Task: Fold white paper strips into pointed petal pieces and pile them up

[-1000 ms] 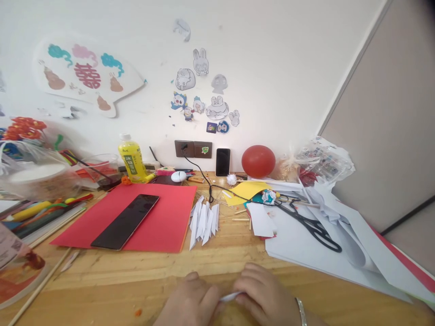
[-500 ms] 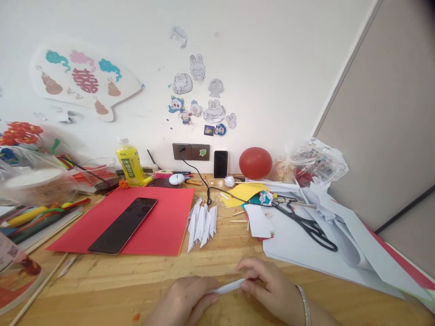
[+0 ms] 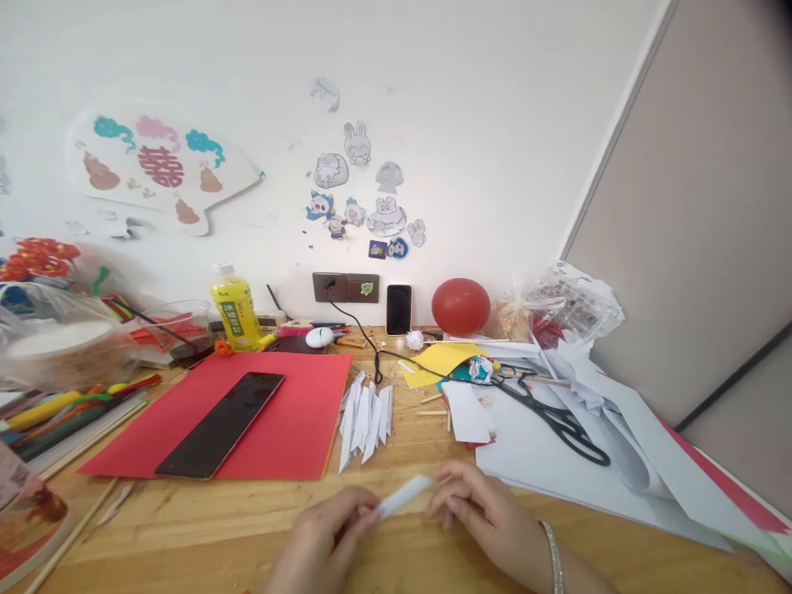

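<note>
A narrow folded strip of white paper (image 3: 404,495) is pinched at its left end between the thumb and fingers of my left hand (image 3: 334,532), above the wooden table near its front. My right hand (image 3: 479,516), with a bracelet at the wrist, is beside the strip's right end, its fingers curled and slightly apart; nothing shows in them. Beyond my hands lies a group of several folded white paper pieces (image 3: 365,419). Left of them, a dark phone (image 3: 223,425) rests on red paper (image 3: 303,417).
Black scissors (image 3: 566,421) lie on white sheets (image 3: 525,462) at the right. Farther back are a red balloon (image 3: 461,306), a yellow bottle (image 3: 236,312) and an upright phone (image 3: 399,309). A cup (image 3: 28,520) stands at the left edge.
My right hand has come off the strip's right end and its fingers have moved slightly up. The strip now shows a broader face, and my left hand still holds it. The view has tilted slightly up.
</note>
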Tool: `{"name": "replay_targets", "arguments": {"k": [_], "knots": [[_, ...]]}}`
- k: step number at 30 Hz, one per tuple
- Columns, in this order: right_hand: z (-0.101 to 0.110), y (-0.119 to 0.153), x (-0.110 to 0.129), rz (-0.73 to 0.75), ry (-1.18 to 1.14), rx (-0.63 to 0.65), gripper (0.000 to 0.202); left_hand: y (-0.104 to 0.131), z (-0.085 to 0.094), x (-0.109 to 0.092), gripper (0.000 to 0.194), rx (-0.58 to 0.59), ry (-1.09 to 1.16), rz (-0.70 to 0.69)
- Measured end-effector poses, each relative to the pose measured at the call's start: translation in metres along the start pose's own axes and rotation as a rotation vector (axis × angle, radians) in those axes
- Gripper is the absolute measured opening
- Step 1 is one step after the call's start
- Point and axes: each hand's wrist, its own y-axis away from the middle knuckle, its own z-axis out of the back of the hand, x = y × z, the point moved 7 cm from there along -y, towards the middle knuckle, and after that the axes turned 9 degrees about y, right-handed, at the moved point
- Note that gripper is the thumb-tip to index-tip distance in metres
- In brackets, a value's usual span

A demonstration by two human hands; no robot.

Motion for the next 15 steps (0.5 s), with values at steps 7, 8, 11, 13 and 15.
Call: {"name": "replay_targets", "arguments": {"k": [7, 8, 11, 13, 15], "knots": [[0.007, -0.006, -0.004, -0.008, 0.069, -0.101, 0.023, -0.028, 0.046, 0.029, 0.06, -0.412, 0.268, 0.183], [0.006, -0.007, -0.003, -0.006, 0.073, -0.099, 0.023, -0.033, 0.048, 0.031, 0.063, -0.427, 0.27, 0.176], [0.003, -0.007, 0.0, -0.006, 0.088, -0.09, 0.024, -0.043, 0.049, 0.033, 0.072, -0.423, 0.26, 0.157], [0.002, -0.006, 0.001, -0.001, 0.107, -0.089, 0.025, -0.043, 0.046, 0.03, 0.075, -0.391, 0.228, 0.127], [0.002, -0.005, 0.001, 0.015, 0.133, -0.095, 0.026, -0.04, 0.043, 0.022, 0.071, -0.346, 0.169, 0.082]]}}
